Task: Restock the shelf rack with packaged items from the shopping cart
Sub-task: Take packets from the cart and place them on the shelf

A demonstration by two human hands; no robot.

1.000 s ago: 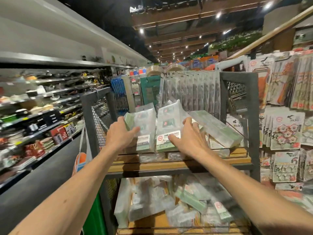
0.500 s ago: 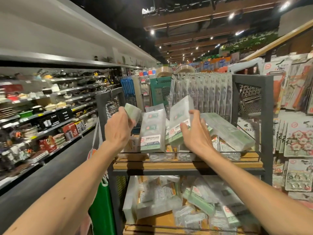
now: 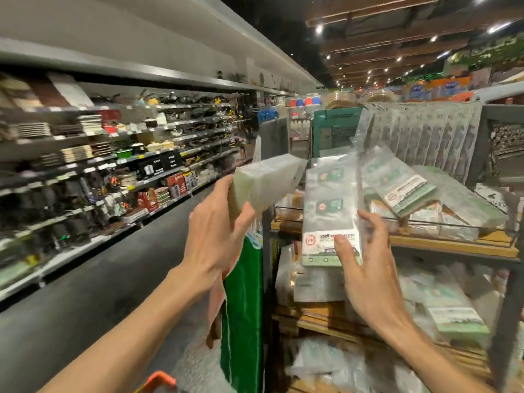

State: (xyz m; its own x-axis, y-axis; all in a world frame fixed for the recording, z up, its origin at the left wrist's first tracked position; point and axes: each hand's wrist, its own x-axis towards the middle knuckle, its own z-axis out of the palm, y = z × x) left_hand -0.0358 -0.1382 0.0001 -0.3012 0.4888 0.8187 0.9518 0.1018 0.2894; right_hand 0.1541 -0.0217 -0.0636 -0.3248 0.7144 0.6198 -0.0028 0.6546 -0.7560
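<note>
My left hand [image 3: 212, 222] grips the end of a pale green packaged block [image 3: 263, 182], lifted to the left of the shelf rack [image 3: 453, 248]. My right hand [image 3: 365, 251] holds the lower edge of an upright clear packet with green labels [image 3: 330, 214] in front of the rack's upper wooden shelf. More green-labelled packets [image 3: 402, 188] lean on that shelf, and others lie piled on the lower shelf [image 3: 453, 316]. An orange cart handle [image 3: 158, 378] shows at the bottom edge.
A green bag [image 3: 241, 307] hangs at the rack's left post. A long wall of kitchenware shelves [image 3: 99, 154] runs down the left, with a dark aisle floor [image 3: 99, 293] between. Hanging clear packets [image 3: 425, 131] fill the rack's back; a teal crate [image 3: 334, 126] stands behind.
My left hand has pulled a green block away from the shelf to the left. My right hand has dropped lower onto the upright packet. The view has turned left toward the aisle.
</note>
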